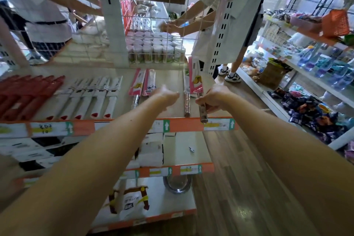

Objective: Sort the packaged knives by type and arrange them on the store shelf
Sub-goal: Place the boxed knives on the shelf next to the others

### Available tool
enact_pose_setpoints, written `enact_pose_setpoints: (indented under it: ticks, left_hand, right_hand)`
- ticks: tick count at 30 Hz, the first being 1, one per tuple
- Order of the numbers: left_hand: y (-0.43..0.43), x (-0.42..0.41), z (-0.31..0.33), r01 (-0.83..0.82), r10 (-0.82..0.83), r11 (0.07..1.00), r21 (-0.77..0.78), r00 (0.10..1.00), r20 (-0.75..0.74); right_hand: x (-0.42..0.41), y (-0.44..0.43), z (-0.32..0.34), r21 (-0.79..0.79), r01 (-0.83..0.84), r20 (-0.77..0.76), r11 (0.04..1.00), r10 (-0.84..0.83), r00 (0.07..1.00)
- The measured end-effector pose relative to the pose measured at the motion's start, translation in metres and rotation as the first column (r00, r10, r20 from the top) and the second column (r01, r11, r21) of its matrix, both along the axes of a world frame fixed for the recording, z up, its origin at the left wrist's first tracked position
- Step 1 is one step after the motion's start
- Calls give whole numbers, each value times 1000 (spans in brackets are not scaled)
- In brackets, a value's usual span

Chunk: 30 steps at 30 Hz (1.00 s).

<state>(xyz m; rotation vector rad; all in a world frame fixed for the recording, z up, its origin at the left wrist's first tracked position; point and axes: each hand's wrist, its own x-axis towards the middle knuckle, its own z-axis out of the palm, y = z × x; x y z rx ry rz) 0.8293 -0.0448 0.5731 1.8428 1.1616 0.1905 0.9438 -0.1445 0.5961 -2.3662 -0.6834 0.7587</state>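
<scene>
Packaged knives in red sleeves (28, 94) lie fanned at the left end of the top shelf (183, 125), handles toward its orange front strip. Just beside them sits a row of white-sleeved knives (90, 97) with red marks at their near ends. Further right lies a pink-packed pair (140, 86), one steel handle sticking out toward the front.

The left hand (166, 95) hovers over a bare stretch of shelf between that pair and a single steel-handled knife (187, 103) that lies flat with its handle near the edge. Its fingers are loosely spread and hold nothing (motion blur hides how each one lies).

The right hand (214, 97) has its fingers curled round the steel handle of a pink-packed knife (194, 76). The butt of the handle juts past the front strip, and the pink card tilts up and away at the shelf's right end, just beside the single knife.

Behind the knives, past a wire grid (172, 25), stand rows of small jars (153, 51). Two other people are on the far side, one reaching toward the jars.

Lower shelves carry white boxes (151, 151), a metal bowl (177, 185) and bagged goods. Across the wooden floor (239, 178) another rack holds bottles (316, 63), dark snack packets (310, 109) and an orange basket (336, 23)
</scene>
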Motion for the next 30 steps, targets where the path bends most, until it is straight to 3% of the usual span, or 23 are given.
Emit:
enact_pose_setpoints:
  ticks: [5,12,30]
  left_hand:
    - [16,-46,14,-106,103,986,132,994,25]
    - [28,-84,16,-173,173,975,140,985,14]
    - [47,-81,1,-132,132,970,203,991,10]
  right_hand:
    - [-34,25,5,4,-105,-52,994,105,993]
    - [-65,58,-4,0,-164,-58,986,164,985]
    - [-58,81,-26,-36,-171,-123,985,165,979]
